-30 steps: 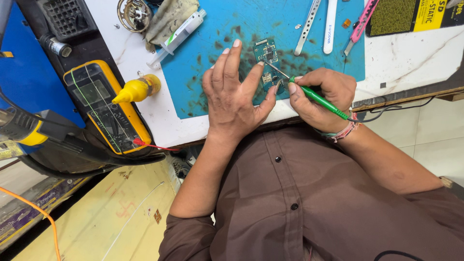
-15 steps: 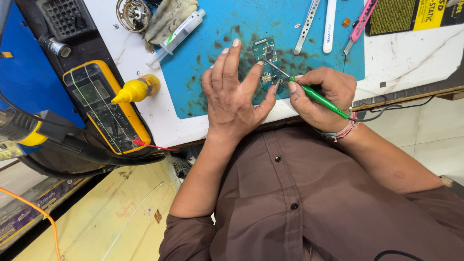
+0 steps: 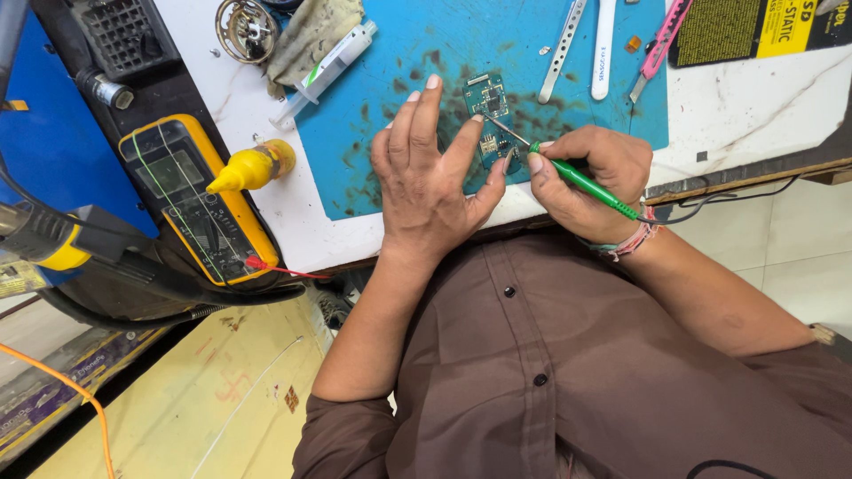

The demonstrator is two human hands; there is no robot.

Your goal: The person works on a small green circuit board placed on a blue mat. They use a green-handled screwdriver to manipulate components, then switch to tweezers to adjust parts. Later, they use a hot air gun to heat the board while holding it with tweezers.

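Green-handled soldering iron (image 3: 581, 180) in the right hand (image 3: 593, 182), a person in a brown shirt (image 3: 568, 372) works over a small circuit board (image 3: 491, 120) lying on a stained blue mat (image 3: 426, 53) at the edge of a white bench (image 3: 754, 98). The right hand is closed around the iron in a pen-like grip, its metal tip resting on the board's middle. The left hand (image 3: 432, 182) lies flat and spread wide, palm down, fingers pressing at the board's left edge and the mat beside it; it appears to steady the board, though the exact contact is hidden under the fingers. A thin cable runs from the iron past the wrist, which wears a braided band (image 3: 628, 238). Beyond the board lie metal tweezers (image 3: 561, 49), a white tool (image 3: 603, 49) and a pink knife (image 3: 657, 44). To the left sit a syringe (image 3: 324, 64), a rag (image 3: 306, 40), a yellow bottle (image 3: 251, 167) and a yellow multimeter (image 3: 197, 200).
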